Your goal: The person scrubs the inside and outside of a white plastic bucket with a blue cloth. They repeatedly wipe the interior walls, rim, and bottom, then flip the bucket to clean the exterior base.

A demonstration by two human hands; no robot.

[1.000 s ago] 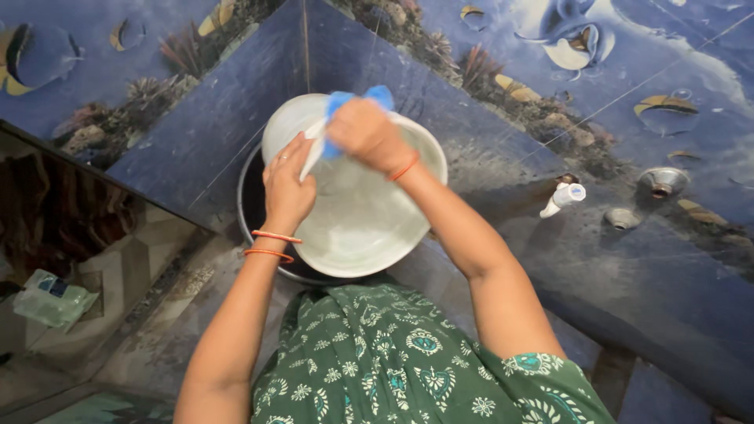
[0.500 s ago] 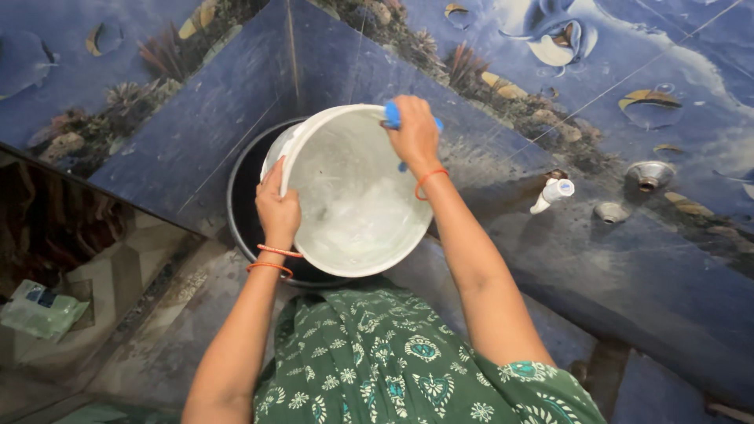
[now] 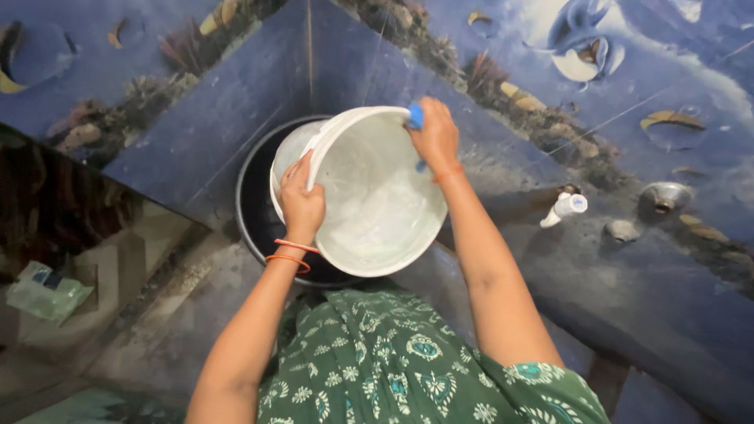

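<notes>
Blue fish-patterned tiles back one white bucket (image 3: 369,196), tilted over one black tub (image 3: 255,208). Left hand (image 3: 302,200) clamps its near rim, right hand (image 3: 436,133) its blue handle (image 3: 415,116); both grips unchanged since half a second ago

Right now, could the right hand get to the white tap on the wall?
Probably yes. The white tap sticks out of the wall just beside the right forearm with nothing between them, but the right hand is busy gripping the white bucket's rim.

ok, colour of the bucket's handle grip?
Blue grip under the right hand, on the white bucket; head view.
</notes>
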